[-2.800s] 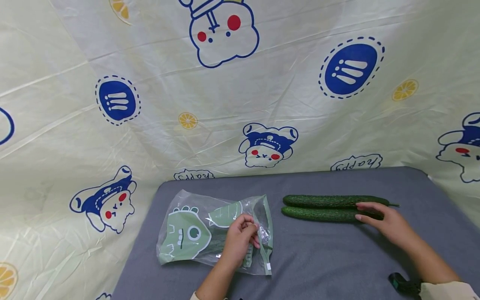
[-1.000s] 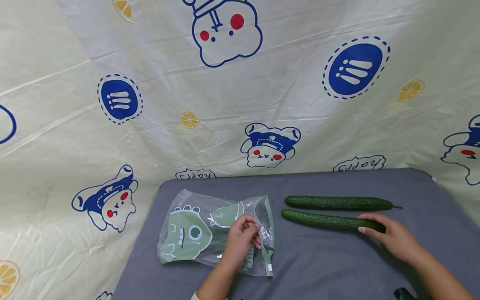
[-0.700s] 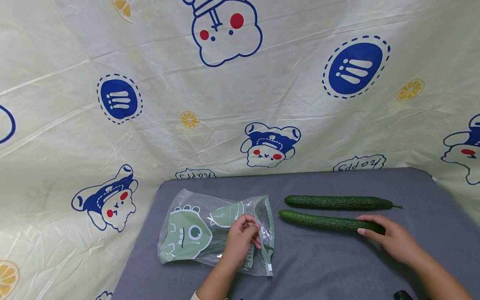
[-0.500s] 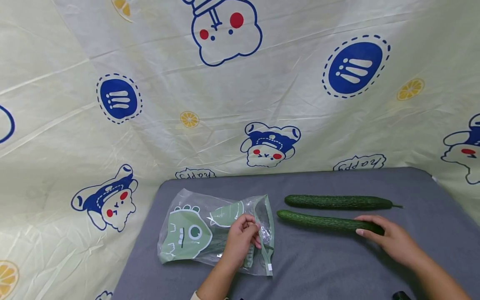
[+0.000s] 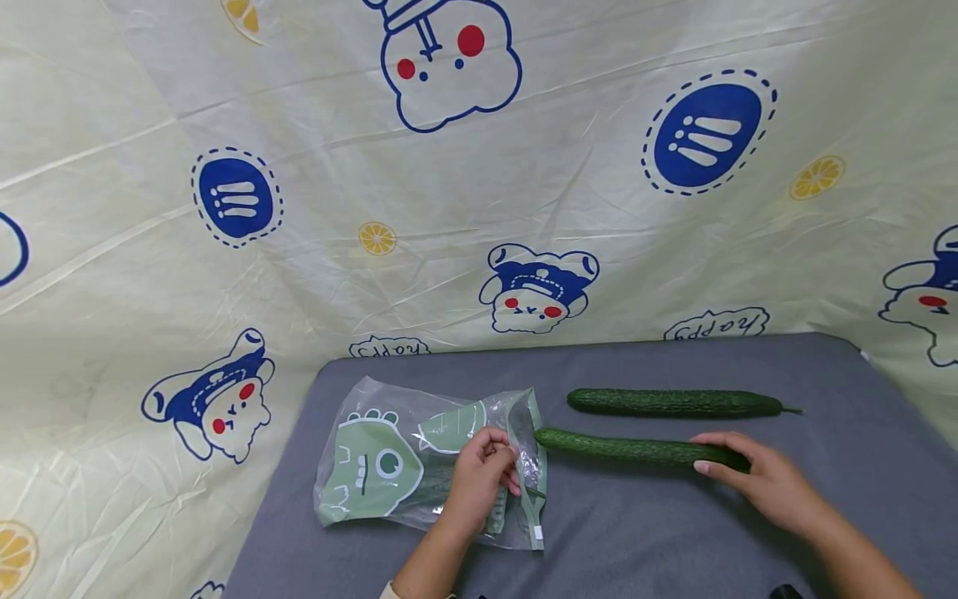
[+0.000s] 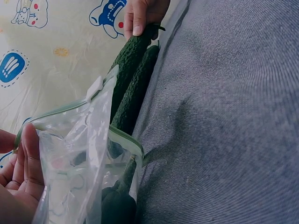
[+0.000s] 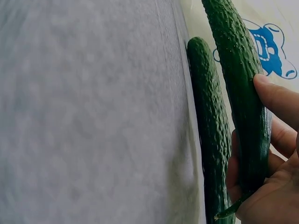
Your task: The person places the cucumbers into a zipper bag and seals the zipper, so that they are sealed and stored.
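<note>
In the head view my left hand (image 5: 479, 478) pinches the mouth edge of a clear zip bag (image 5: 377, 457) with a green cartoon print. The bag lies on its side; the left wrist view shows its mouth spread apart, slider (image 6: 94, 88) at one side. Inside is a dark green vegetable with a stem (image 6: 119, 200), seemingly another cucumber. My right hand (image 5: 771, 478) grips a long cucumber (image 5: 621, 449) near its stem end, thumb on one side, fingers on the other. Its far tip overlaps the bag's mouth. Behind it lies a second cucumber (image 5: 666, 403).
A grey cloth-covered table (image 5: 636, 532) carries everything. Behind its far edge hangs a pale sheet (image 5: 434, 183) with cartoon prints. A small black object (image 5: 786, 591) shows at the bottom edge, near my right forearm.
My right hand has drawn the nearer cucumber away from the other one, toward me, then left until its tip reaches the bag's mouth. My left hand and the bag stay put.
</note>
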Demonstrator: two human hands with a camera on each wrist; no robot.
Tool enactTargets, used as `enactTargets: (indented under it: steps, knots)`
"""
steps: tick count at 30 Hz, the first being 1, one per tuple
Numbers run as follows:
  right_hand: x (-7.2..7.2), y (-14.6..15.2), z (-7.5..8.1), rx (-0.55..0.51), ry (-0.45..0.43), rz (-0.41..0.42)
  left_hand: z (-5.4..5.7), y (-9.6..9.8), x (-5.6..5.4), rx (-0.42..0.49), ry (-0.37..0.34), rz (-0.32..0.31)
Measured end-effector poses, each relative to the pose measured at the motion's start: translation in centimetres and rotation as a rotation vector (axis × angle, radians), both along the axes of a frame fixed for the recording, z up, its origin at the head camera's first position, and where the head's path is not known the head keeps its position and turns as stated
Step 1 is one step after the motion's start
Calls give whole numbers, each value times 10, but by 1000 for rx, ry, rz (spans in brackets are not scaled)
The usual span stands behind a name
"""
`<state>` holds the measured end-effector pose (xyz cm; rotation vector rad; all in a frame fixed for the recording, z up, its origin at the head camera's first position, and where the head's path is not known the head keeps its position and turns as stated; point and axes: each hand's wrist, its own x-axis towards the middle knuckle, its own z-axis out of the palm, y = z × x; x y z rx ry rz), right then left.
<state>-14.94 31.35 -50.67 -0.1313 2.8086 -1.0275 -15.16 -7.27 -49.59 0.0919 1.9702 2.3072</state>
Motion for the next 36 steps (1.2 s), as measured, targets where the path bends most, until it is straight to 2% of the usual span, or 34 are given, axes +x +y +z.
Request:
enactTargets:
  steps: [9,36]
  knots:
    - [2,-13,0,-81,36,40,2,0,0,6,2,-7]
    - [-4,-52,-9,-96,139,112,2,1,0,-11,0,0]
